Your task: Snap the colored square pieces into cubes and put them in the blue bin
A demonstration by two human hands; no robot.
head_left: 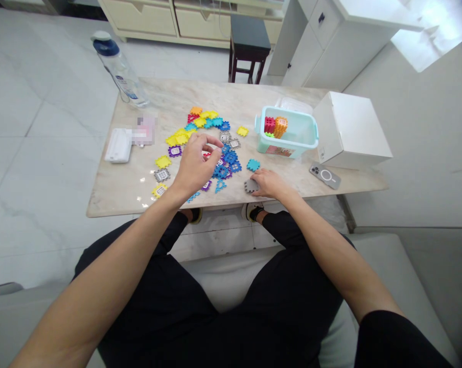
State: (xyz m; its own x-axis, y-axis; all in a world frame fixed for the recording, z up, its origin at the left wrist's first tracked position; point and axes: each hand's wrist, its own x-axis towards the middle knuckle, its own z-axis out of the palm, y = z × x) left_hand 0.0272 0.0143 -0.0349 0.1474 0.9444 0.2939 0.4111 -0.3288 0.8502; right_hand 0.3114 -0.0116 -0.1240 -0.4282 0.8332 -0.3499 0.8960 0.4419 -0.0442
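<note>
My left hand (197,159) hovers over a spread of interlocking plastic tiles, its fingers curved and thumb apart, with nothing visible in it. Blue tiles (230,155) lie heaped just right of it, and yellow tiles (180,137) lie beyond it. My right hand (268,184) is closed around a small stack of grey tiles (251,186) near the table's front edge. Just past that stack lies a single teal tile (253,164). Two grey tiles (234,143) with white window patterns sit behind the blue heap. My left hand hides part of the pile.
A light-blue bin (288,148) holds red and orange tile stacks. Right of it stand a white box (355,130) and a phone (325,175). A water bottle (121,74) and a white packet (118,145) are at the left. A dark stool (250,38) stands beyond the table (112,197).
</note>
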